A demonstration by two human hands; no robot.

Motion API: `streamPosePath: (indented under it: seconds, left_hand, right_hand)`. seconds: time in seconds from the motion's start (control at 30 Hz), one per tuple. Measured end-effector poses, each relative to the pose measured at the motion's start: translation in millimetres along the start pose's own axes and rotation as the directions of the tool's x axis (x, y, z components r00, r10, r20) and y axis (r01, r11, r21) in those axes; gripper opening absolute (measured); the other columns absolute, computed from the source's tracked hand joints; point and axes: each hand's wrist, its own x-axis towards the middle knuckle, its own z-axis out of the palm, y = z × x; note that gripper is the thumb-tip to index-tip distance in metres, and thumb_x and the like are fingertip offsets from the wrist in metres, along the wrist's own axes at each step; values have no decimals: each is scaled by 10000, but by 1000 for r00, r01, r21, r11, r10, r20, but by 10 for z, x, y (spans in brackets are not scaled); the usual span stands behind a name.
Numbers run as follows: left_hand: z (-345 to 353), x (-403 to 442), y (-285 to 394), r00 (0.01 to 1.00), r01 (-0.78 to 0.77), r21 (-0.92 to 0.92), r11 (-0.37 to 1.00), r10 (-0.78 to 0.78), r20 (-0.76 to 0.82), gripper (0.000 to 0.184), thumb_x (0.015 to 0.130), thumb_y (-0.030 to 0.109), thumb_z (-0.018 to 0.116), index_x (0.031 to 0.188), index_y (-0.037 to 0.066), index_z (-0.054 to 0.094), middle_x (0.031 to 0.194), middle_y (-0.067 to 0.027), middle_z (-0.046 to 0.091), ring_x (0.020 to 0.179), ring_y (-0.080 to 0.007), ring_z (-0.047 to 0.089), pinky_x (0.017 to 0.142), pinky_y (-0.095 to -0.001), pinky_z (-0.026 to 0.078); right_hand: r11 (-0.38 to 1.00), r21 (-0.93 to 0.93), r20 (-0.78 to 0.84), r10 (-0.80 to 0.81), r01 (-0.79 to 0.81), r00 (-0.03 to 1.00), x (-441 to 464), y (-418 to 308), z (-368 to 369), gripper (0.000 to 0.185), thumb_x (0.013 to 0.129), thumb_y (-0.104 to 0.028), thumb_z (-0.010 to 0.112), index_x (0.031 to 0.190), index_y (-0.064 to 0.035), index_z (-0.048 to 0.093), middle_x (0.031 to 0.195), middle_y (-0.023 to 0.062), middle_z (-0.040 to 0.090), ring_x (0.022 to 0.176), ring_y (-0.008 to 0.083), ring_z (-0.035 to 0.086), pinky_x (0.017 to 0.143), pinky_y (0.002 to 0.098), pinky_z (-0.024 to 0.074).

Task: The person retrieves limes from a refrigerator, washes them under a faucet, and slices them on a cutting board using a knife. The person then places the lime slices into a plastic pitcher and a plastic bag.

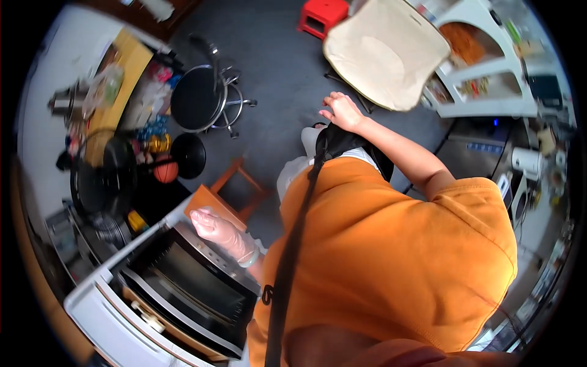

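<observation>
My left hand (211, 226), in a clear plastic glove gathered at the wrist, is closed with its fingers bunched together. Whatever may be inside the fingers is hidden. It hovers beside the control panel of a black and silver toaster oven (189, 278) and close to a wooden stool (214, 205). My right hand (343, 112) is bare and hangs over a black bag or cloth (336, 140) at my waist. Its fingers are loosely bent and apart, with nothing visible in them. A dark strap (299, 232) crosses the front of my orange shirt (391, 257).
Ahead are a round black swivel stool (197, 98), a cream chair (388, 55) and a red plastic stool (322, 17). A black fan (104, 174) and a cluttered wooden shelf (125, 73) line the left. White shelving (483, 61) stands at the right.
</observation>
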Motion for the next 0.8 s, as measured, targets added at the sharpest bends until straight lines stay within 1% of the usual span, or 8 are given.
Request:
streamPosePath:
  seconds: [0.17,0.2,0.3,0.47,0.53,0.6,0.73,0.8]
  left_hand:
    - [609,47,565,984,-40,-117,992,59,168,477,973,312,383,573,68,297,533,21,280,528,-113,251,488,-286,253]
    - [677,29,674,960,36,-61,997,-18,279,426,965,267,389,607,35,398,574,2,377,554,-113,325,528,-275,313]
    - [1017,5,764,884,-90,-136,987,142,445,343,951,222,393,705,5,493,665,-28,476,631,-121,418,612,-269,369]
    - [1604,-87,793,583,-81,-286,955,278,764,245,916,105,413,1052,-31,564,994,-126,602,951,-192,556,886,-308,412]
    - [1744,-182,986,393,-315,-238,919,354,849,299,952,151,401,1153,-32,525,1112,-126,568,1033,-178,531,920,-284,401]
    - [1883,-218,1063,278,-414,-284,865,417,865,347,933,118,427,1252,-15,464,1225,-146,519,1124,-217,504,979,-309,368]
    - [2063,-522,1376,245,-546,-336,767,530,812,382,927,115,412,1290,-2,430,1281,-168,476,1186,-245,462,996,-336,358]
    - [2055,-851,1569,225,-559,-335,759,527,820,391,928,122,415,1298,0,418,1297,-162,465,1206,-248,444,1008,-344,347]
  right_hand:
    - [982,15,-99,190,-189,977,-344,504,-166,227,790,-218,627,900,-21,602,909,151,560,931,323,537,806,411,440]
    - [970,31,-133,245,-243,960,-430,573,-208,229,790,-218,627,902,-19,601,911,151,560,927,323,538,802,410,442]
    - [927,89,-196,374,-364,906,-724,723,-311,248,782,-212,633,911,-3,596,923,168,564,937,330,544,806,406,453]
    - [809,190,-318,586,-556,745,-1546,743,-234,249,776,-196,639,932,-6,600,924,166,562,917,338,548,805,407,454]
    - [724,243,-375,683,-645,626,-1992,670,-127,233,773,-186,643,917,-9,597,901,160,553,912,336,547,809,410,450]
    - [646,280,-367,756,-710,543,-2419,706,6,225,771,-183,645,909,-12,594,899,157,547,908,334,546,805,411,451]
    - [546,357,-398,823,-758,406,-2850,984,78,210,767,-174,654,889,-17,588,918,153,535,882,334,553,778,413,460]
    - [570,399,-422,810,-718,408,-2938,1222,79,210,772,-175,651,900,-20,590,951,151,534,855,338,563,758,413,467]
